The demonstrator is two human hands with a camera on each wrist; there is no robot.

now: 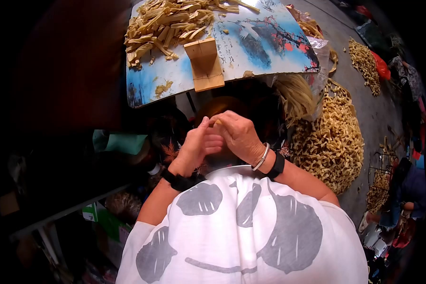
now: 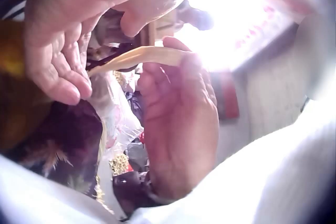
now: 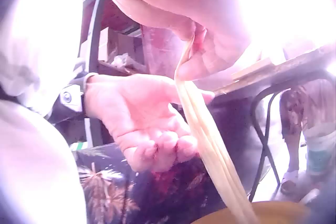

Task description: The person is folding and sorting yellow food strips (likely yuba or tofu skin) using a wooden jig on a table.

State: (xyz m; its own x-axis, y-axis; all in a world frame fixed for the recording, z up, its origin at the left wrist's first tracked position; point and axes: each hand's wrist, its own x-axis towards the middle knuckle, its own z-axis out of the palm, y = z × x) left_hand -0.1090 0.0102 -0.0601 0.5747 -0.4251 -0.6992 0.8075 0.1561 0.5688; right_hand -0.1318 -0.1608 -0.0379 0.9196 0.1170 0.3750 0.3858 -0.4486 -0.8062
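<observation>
Pale yellow and flat, a long strip (image 3: 212, 137) runs between the two hands, its upper end pinched and its length hanging away. In the right wrist view its long axis drops steeply from upper middle to lower right, where the tail reaches a tan, rounded surface (image 3: 273, 214). In the head view, only a small yellowish bit shows, near the centre of the frame. The pinched end is nearest the right hand (image 1: 241, 136); the left hand (image 1: 197, 146) sits just beside it, to the left.

The right hand pinches the strip between thumb and fingers. The left hand lies with its palm exposed and fingers loosely bent, not wrapped round anything; the strip crosses in front of its thumb and passes its fingertips, though whether they touch cannot be told.

Farther out, toward the top of the head view, a wooden block (image 1: 207, 68) stands at the near edge of the bench (image 1: 279, 64), with a pile of flat pieces (image 1: 168, 28) at upper left. Right of centre hangs a bundle of long strands (image 1: 296, 97), beside a large heap of knotted pieces (image 1: 329, 142).
</observation>
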